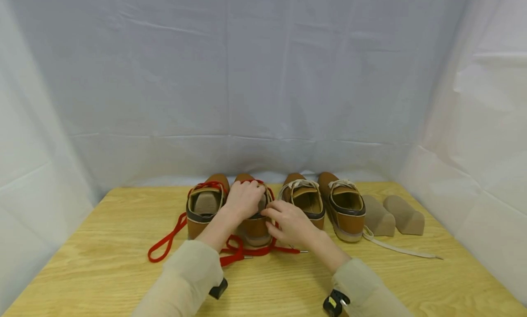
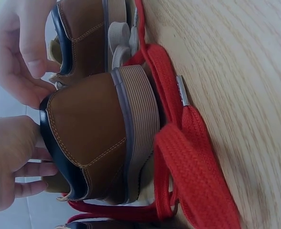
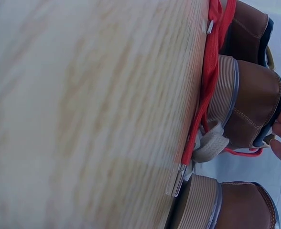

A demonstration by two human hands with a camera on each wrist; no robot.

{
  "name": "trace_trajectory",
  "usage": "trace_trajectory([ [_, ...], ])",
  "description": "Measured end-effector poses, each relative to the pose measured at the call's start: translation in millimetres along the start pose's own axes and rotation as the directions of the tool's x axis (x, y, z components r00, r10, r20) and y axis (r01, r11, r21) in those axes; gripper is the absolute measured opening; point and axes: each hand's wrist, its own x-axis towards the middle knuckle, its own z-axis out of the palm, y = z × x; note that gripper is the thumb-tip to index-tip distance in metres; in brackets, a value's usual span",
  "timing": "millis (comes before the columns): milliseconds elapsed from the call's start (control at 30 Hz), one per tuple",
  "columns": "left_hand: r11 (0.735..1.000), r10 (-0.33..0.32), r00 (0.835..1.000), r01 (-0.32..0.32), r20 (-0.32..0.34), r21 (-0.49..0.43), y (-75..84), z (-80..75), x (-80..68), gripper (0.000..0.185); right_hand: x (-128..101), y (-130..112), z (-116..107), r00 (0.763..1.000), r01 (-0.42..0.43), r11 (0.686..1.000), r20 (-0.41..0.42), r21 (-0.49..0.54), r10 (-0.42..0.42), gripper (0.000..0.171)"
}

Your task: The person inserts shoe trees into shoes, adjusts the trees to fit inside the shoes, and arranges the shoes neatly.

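My left hand (image 1: 245,199) reaches into the opening of a brown shoe (image 2: 90,124), second from the left, its thumb and fingers around a grey-beige shoe insert (image 1: 262,203). Much of that insert is hidden by the hand and the shoe. At the dark heel collar of the same shoe, my right hand (image 1: 290,223) touches the rim with its fingertips, thumb held apart. The heel faces me, and a loose red shoelace (image 2: 190,157) lies on the table behind it. To the left, another brown shoe (image 1: 197,228) has red laces and an insert (image 1: 207,202) in its opening.
Two brown shoes with off-white laces stand on the right, the nearer one (image 1: 314,221) beside my right hand and the other (image 1: 350,223) past it. Two shoe inserts (image 1: 405,216) lie at the far right. An off-white lace (image 1: 407,250) trails across the wooden table (image 1: 99,244).
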Motion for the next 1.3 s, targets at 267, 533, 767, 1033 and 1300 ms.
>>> trace_trajectory([
  [267,1.000,-0.005,1.000,0.004,0.009,0.011,0.0,2.6,1.3,0.019,-0.7,-1.1,-0.4,1.000,-0.009,1.000,0.008,0.001,0.009,0.020],
  [533,0.999,0.007,1.000,-0.006,-0.018,0.052,1.1,3.2,4.2,0.013,-1.0,-1.2,-0.9,1.000,-0.001,1.000,0.000,0.003,0.001,0.021],
  [767,0.997,0.007,0.999,-0.003,-0.054,0.081,2.6,4.0,5.5,0.004,-1.6,-0.9,0.3,1.000,0.004,1.000,-0.008,0.004,-0.004,0.020],
  [1033,0.997,0.004,0.996,0.003,-0.084,0.081,4.2,5.2,6.3,0.007,-1.3,-1.2,-0.2,1.000,0.001,1.000,-0.010,0.004,-0.001,0.020],
  [1300,0.997,-0.009,0.995,0.016,-0.095,0.080,5.4,6.4,7.6,0.008,-0.9,-1.3,-0.5,1.000,-0.001,1.000,-0.005,-0.002,0.001,0.019],
])
